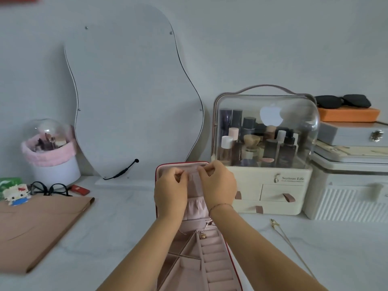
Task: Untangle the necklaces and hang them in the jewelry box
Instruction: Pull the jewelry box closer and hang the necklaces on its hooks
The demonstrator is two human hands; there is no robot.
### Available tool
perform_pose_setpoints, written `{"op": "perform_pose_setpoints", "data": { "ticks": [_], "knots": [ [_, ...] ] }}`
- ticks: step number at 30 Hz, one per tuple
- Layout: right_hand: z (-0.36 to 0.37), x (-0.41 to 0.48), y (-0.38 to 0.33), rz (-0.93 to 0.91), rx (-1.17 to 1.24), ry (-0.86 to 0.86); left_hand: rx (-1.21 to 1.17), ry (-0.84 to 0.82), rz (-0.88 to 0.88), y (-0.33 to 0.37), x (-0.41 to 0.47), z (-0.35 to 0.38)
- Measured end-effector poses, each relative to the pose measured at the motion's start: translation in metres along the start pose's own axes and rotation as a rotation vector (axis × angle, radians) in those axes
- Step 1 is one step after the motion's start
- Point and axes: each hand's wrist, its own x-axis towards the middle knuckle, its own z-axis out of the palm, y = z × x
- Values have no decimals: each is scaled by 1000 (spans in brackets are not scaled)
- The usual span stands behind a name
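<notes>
A red jewelry box [214, 276] with pink lining stands open in front of me, its lid upright. Both hands are at the top of the lid's inside. My left hand [171, 190] has its fingers curled at the strip of hooks there, and my right hand [218, 183] pinches beside it. A thin chain necklace with a small round pendant [202, 235] hangs down from the lid over the ring rolls; its upper part is hidden behind my hands. A second thin gold chain [287, 238] lies loose on the table at the right.
A wavy mirror [134, 91] leans on the wall behind. A clear-domed cosmetics case [264, 148] and stacked boxes [352, 164] stand at the right. A brown envelope [39, 227], black glasses [50, 187] and a pink-rimmed brush holder [52, 152] are on the left.
</notes>
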Motion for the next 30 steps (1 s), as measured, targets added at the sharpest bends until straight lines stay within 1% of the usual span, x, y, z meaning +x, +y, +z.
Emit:
{"op": "perform_pose_setpoints", "data": {
  "ticks": [5, 11, 14, 16, 18, 21, 23, 25, 27, 28, 30],
  "knots": [
    [11, -5, 3, -56, -105, 34, -22, 34, -58, -3, -4, 4],
    [11, -11, 9, -150, -224, 18, 92, 37, -53, -7, -8, 3],
    [9, -16, 11, -164, -285, -21, 163, 8, -31, -12, -11, 0],
    [5, -19, 13, -130, -288, -68, 165, -56, -40, -14, -15, -4],
    [-1, -22, 15, -84, -195, -161, 131, -143, -44, -15, -21, -12],
    [-15, -28, 14, -17, 67, -390, 21, -277, -24, -12, -43, -28],
    [-22, -34, 11, 99, 245, -518, -83, -338, -6, -8, -60, -35],
    [-29, -40, 10, 279, 442, -629, -146, -366, 23, -6, -72, -40],
    [-35, -44, 10, 406, 588, -677, -158, -389, 41, -8, -77, -45],
    [-40, -45, 11, 429, 617, -661, -131, -384, 55, -11, -76, -46],
    [-50, -49, 11, 421, 606, -599, -55, -325, 98, -18, -71, -46]
  ]
}}
